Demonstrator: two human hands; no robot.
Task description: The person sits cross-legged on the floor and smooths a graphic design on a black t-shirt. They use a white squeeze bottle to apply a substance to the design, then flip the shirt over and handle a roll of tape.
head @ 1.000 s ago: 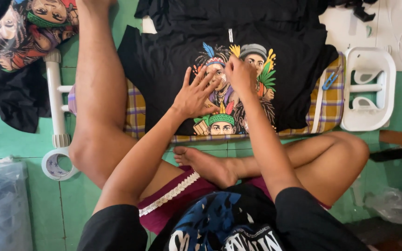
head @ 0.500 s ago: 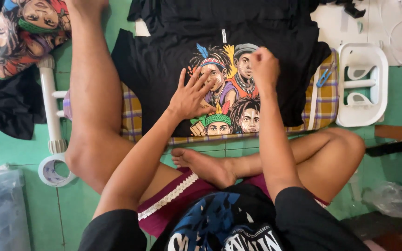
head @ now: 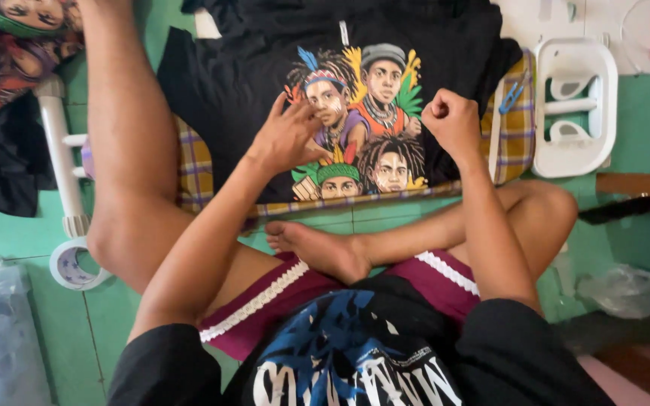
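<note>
Shirt: a black T-shirt with a bright printed picture of four heads lies flat and face up on a checked cloth, which is spread on the green tiled floor in front of the seated person.
Feel: judged soft, light and limp; it should wrinkle and slide over the cloth under any sideways push, and the printed patch looks a little stiffer than the bare fabric.
Where to hold: the hem along the near edge, the side seams or the sleeves look best; pinching the print would crease it.
Left hand: the left hand lies open, fingers spread apart, palm pressing the left part of the print.
Right hand: the right hand is curled together into a loose fist at the right edge of the print, knuckles up; whether it pinches any fabric I cannot tell.
Position: the shirt is directly under both hands, stretching away from them to its collar at the far side, with the near hem just beyond the bare foot.
Around: a white plastic frame lies right of the cloth, a roll of tape near the left knee.
</note>
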